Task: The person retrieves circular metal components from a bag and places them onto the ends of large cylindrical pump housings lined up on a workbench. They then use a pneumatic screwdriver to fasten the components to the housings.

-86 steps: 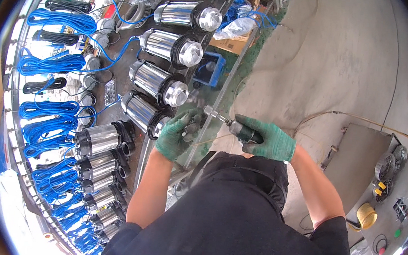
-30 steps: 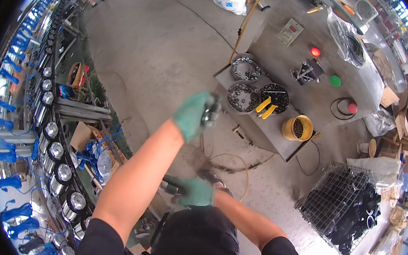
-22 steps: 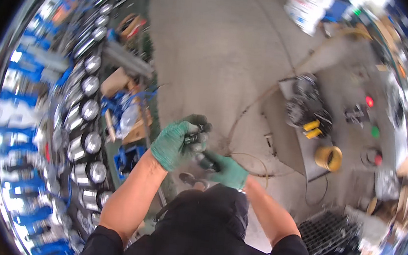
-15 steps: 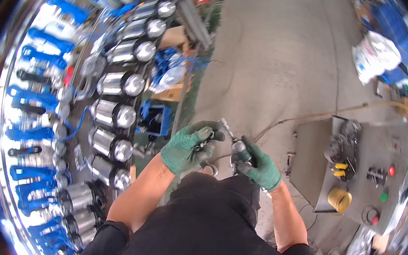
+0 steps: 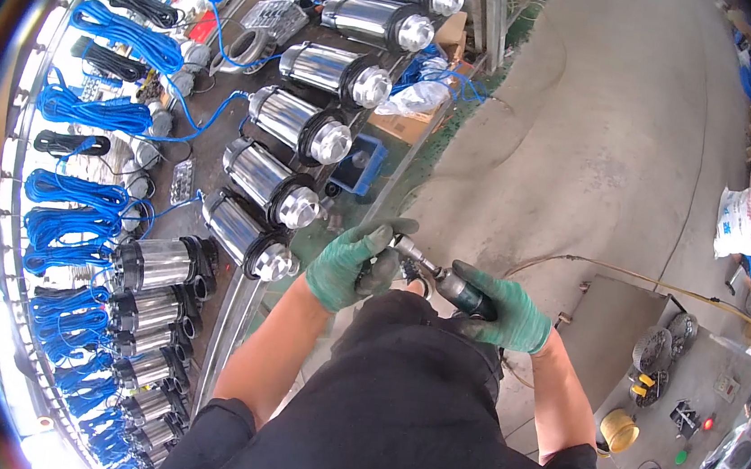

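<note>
My right hand [image 5: 517, 313], in a green glove, is wrapped round the dark body of a power driver [image 5: 465, 295]. A long silver shaft with a socket [image 5: 403, 244] at its end points from the tool toward my other hand. Also gloved in green, my left hand [image 5: 347, 263] has its fingers curled beside the socket tip. What those fingers hold is hidden; the socket reaches close to the fingertips, and I cannot tell whether they touch.
To the left, a workbench [image 5: 217, 97] carries a row of shiny steel pump cylinders [image 5: 292, 120] and blue cable coils [image 5: 98, 108]. A blue bin [image 5: 360, 162] sits beside it. Right of me stands a metal cabinet [image 5: 605, 342]; a yellowish hose [image 5: 625, 269] crosses the floor.
My view has turned, so the bench's cylinders stand nearer and tilted. The driver has swung from pointing steeply up to slanting toward my left hand, its socket now close to those fingers.
</note>
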`<state>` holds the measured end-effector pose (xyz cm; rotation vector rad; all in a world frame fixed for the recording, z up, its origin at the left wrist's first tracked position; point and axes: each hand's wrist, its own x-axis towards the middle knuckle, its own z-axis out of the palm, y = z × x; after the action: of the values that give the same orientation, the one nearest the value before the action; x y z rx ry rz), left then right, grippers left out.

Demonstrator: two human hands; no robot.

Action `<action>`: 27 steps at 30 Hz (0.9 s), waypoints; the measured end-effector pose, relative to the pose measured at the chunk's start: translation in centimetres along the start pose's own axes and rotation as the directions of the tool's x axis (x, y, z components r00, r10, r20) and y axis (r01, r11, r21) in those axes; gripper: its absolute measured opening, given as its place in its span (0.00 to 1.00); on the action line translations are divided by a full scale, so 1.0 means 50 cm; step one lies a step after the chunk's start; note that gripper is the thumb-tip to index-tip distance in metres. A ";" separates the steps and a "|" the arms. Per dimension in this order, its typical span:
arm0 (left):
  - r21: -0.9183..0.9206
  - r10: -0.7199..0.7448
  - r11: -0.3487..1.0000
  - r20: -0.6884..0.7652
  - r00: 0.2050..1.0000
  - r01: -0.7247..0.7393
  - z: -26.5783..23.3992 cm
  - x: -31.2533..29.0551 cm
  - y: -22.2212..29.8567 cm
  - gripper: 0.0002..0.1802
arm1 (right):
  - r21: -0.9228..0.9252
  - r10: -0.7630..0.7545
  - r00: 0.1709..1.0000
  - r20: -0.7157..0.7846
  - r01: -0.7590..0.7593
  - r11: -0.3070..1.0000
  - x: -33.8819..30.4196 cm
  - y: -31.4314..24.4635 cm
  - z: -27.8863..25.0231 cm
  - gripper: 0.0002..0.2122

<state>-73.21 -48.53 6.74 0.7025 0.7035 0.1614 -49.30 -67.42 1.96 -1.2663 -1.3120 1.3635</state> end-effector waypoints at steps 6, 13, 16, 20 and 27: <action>-0.095 -0.173 0.980 -0.002 0.985 0.173 -0.062 -0.012 0.012 0.30 | -0.016 -0.047 0.997 0.056 0.048 0.999 0.054 -0.004 0.002 0.38; -0.343 -0.136 0.930 0.013 0.991 0.132 -0.071 -0.016 -0.003 0.27 | -0.239 -0.102 0.995 0.024 0.105 0.965 0.098 0.027 0.030 0.38; -0.341 -0.119 0.934 -0.003 0.993 0.111 -0.088 -0.016 -0.011 0.27 | -0.092 -0.154 0.988 -0.024 0.151 0.984 0.103 0.050 0.053 0.38; -0.226 -0.122 0.971 -0.173 0.977 0.081 -0.095 -0.017 -0.019 0.26 | -0.080 -0.095 0.995 0.029 0.097 0.992 0.108 0.063 0.052 0.38; -0.140 -0.064 0.989 -0.054 0.996 0.056 -0.107 -0.010 -0.034 0.25 | 0.049 -0.075 0.995 0.071 0.072 0.996 0.092 0.079 0.042 0.38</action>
<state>-77.19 -47.14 3.03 0.5447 0.7614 0.1747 -51.71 -63.61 -2.58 -1.1358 -1.3550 1.3914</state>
